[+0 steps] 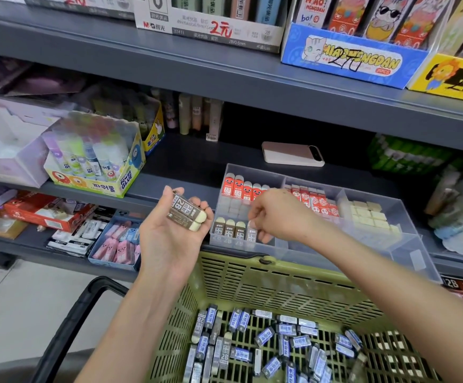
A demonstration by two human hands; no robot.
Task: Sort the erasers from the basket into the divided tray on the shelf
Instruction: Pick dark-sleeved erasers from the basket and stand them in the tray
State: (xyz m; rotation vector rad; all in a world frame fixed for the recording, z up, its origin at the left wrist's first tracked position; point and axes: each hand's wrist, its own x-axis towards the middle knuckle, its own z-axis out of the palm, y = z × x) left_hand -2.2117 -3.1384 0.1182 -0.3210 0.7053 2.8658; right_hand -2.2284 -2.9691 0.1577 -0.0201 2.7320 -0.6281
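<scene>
Left hand (169, 233) palm-up just beside the left wall of the divided tray (368, 190), grip curled round two brown-sleeved 2B erasers (187, 214) stacked across the fingers. Right hand (278, 217) down in the tray's front-left compartment, grip narrow, pinching the fourth eraser (251, 231) at the end of an upright brown row (229, 229). Wrist and forearm across the middle compartments, hiding part of them. Behind that row, red-sleeved erasers (240, 189) upright; further right, red-and-white ones (317, 201), then bare cream blocks (367, 215) in the right-hand section. Tray on the grey shelf (186, 164), front edge above the far rim of the green basket (266, 283); touching or apart, cannot tell. In the basket, loose erasers (266, 338) in blue and grey sleeves, scattered flat. Behind the tray a phone (292, 153) lying flat; to the left a glue-stick box (95, 164); lower down a box of pink erasers (117, 246).
</scene>
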